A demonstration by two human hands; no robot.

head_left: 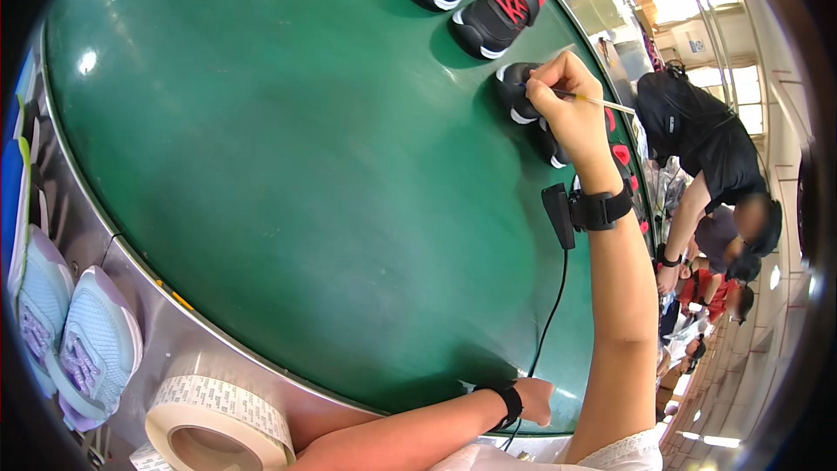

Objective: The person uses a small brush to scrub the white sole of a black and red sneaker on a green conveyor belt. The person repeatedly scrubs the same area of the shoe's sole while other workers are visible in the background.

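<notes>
My right hand [568,100] is closed in a writing grip around a slim pen [602,103] with a pale, clear-looking rear end. The pen's front end is at the toe of a black shoe [514,87] with a white sole edge; whether it touches is hard to make out. My hand covers much of that shoe. Just below it, partly behind my wrist, is another black shoe [552,146]. My left hand [537,401] is by the near edge of the green belt, its fingers hidden from view. Black straps circle both wrists; the right one carries a small black device [558,216].
Two black shoes with red laces [493,19] stand farther along the green conveyor belt [288,166]. Light-blue shoes with purple laces [98,349] lie beyond its left metal rim, near a tape roll [218,423]. A cable trails from the wrist device. Across the belt, a person in black [706,135] leans in.
</notes>
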